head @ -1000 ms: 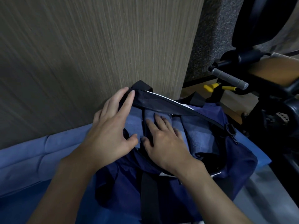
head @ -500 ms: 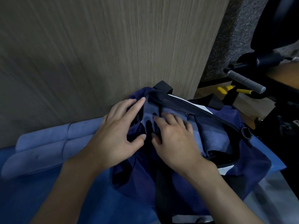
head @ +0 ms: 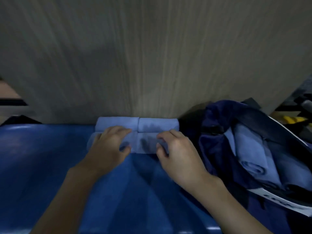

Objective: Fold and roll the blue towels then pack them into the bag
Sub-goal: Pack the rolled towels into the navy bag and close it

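Note:
Several rolled light-blue towels lie in two rows against the wooden panel. The back row (head: 136,124) is untouched. My left hand (head: 109,146) curls over the left roll of the front row, thumb under it. My right hand (head: 177,149) grips the right roll of the front row (head: 146,144) at its right end. The navy bag (head: 219,132) stands open at the right, with rolled light-blue towels (head: 249,154) packed inside it.
A dark blue cloth (head: 50,166) covers the surface under the towels. A tall wood-grain panel (head: 152,56) rises right behind them. Yellow-and-black equipment (head: 292,119) shows past the bag at the far right.
Both hands left the bag's opening and moved left onto the front row of rolled towels. The view swung left, so the bag now sits at the right edge.

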